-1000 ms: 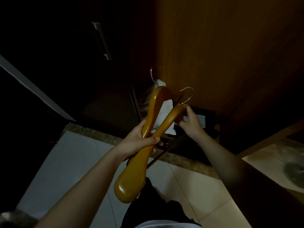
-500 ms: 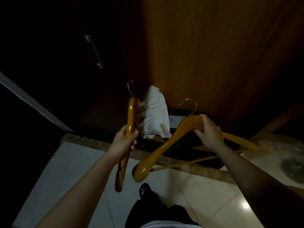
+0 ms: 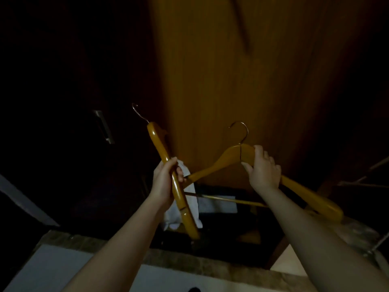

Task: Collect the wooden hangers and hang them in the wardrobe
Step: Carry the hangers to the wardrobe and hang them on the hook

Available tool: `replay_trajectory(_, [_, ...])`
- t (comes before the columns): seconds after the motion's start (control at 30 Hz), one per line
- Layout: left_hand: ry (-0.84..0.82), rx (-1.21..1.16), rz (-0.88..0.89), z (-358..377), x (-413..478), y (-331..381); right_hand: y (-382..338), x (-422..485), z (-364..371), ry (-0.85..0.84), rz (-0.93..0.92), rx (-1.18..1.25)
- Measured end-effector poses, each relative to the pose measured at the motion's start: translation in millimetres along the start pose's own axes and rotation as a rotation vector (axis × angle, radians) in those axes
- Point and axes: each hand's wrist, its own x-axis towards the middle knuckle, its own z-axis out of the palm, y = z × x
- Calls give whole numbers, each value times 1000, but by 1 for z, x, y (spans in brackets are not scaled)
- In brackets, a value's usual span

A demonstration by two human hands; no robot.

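Wood, honey-coloured and glossy, is held in both hands: 2 hangers, 1 apiece, raised before a brown panel [image 3: 231, 70]. The left hanger [image 3: 159, 144] is gripped part-way down 1 arm by the left hand [image 3: 163, 182], with the fingers wrapped fully round it. It is seen edge-on, its long axis running steeply from the left hook [image 3: 136, 111] at upper left to a tip at lower right. The right hanger [image 3: 214, 165] is presented face-on, its span lying across the view. It is clasped at the crown by the right hand [image 3: 264, 171], thumb beneath and fingers over the top, just beside the right hook [image 3: 242, 131], which points up. 1 arm of the right hanger runs in behind the left hand, so the 2 may be touching there (this cannot be settled in the dim light). No rail is shown. The right hanger is judged the readier for hanging, since its hook lies directly above the grip. The left hook stands well away from its grip and tilted, so a turn of the wrist would be called for first.
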Motion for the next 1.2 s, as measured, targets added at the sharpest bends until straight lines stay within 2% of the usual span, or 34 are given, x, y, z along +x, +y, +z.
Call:
replay_trajectory(0.1, [-85,-3,66,30,29,27,-13,30,-22,73,-17,12])
replay_trajectory(0.23, [-60,57,180,62,69,54,-31,73,-44,137,-34,58])
replay_trajectory(0.43, [-188,335,434,94,138,98,-64,153,-70,207,-105,47])
replay_trajectory(0.63, [-282,590,473,113,220,148,-104,241,-86,263,-169,21])
replay_trajectory(0.8, [-202,880,601,128,283,179,-136,305,-106,314,-173,23])
replay_trajectory(1.03, [-87,888,788,180,313,218,-170,368,-144,410,-186,94])
replay_trajectory(1.2, [104,933,865,216,339,248,-186,408,-176,442,-243,158])
